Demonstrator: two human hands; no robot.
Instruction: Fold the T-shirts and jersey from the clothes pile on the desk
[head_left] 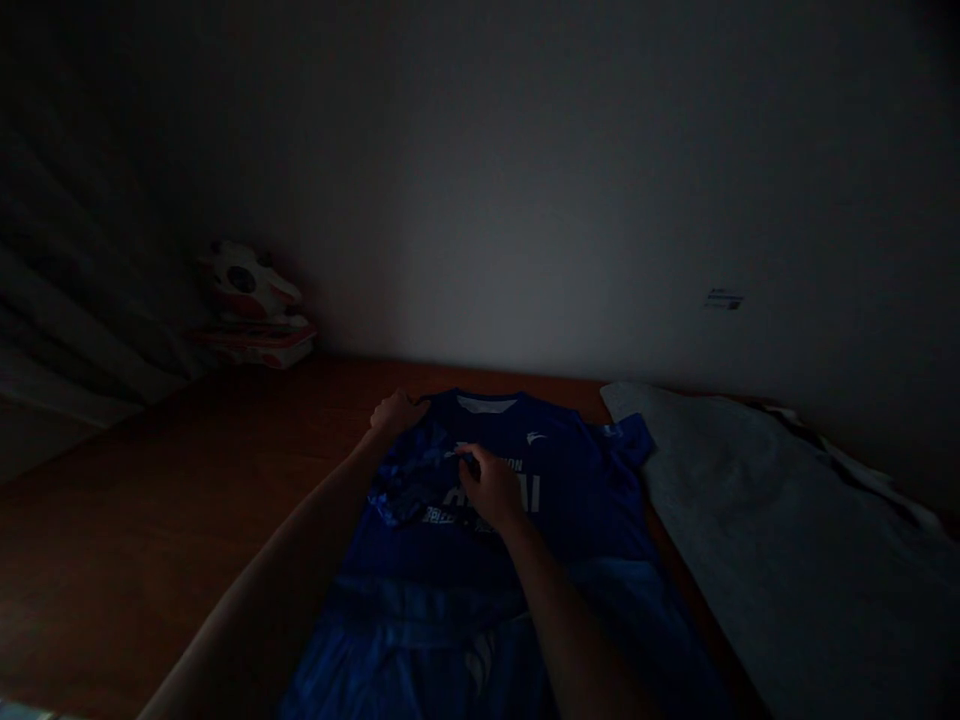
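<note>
A blue jersey [592, 500] with white lettering and a white collar lining lies face up, its collar towards the wall. My left hand [391, 411] is closed on the fabric at the jersey's left shoulder edge. Over the chest, my right hand [495, 490] pinches fabric between thumb and fingers, beside the lettering. The left sleeve [409, 490], in patterned blue, is folded inward across the chest and covers part of the print. Nearer to me, blue fabric with a white logo [480, 660] overlaps the jersey's lower part; whether it is a separate garment I cannot tell.
Everything rests on a brown wooden surface [225, 480] against a pale wall [480, 200]. Grey cloth [750, 500] spreads along the right side. A cow-like toy [251, 290] sits on a red and white box [274, 345] at back left, near a curtain [67, 250]. The light is dim.
</note>
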